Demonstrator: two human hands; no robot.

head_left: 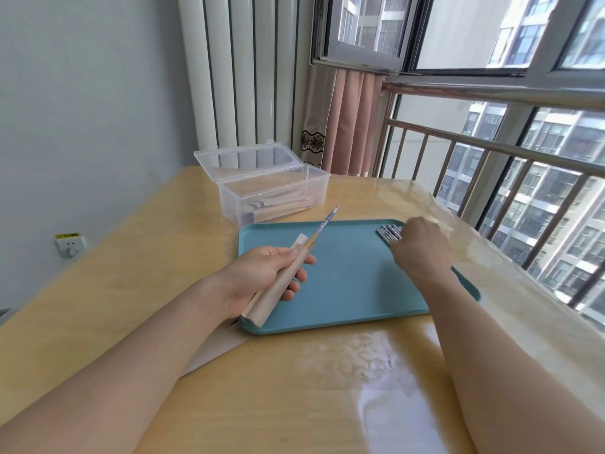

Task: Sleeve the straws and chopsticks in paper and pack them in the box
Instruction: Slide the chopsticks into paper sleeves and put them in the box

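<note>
Beyond our fingers the clear box point(273, 191) stands with its lid up, several paper-sleeved sticks point(281, 206) lying inside. The blue tray point(343, 283) under our hands carries a small bundle of blue-patterned chopsticks point(389, 233) at its far right corner. Our left hand point(262, 276) grips a paper sleeve point(278, 286), one chopstick point(324, 224) poking out past the fingertips toward the box. Our right hand point(420, 245) rests curled on the bundle; whether it pinches any we cannot tell. More paper point(212, 352) lies beneath our left wrist.
</note>
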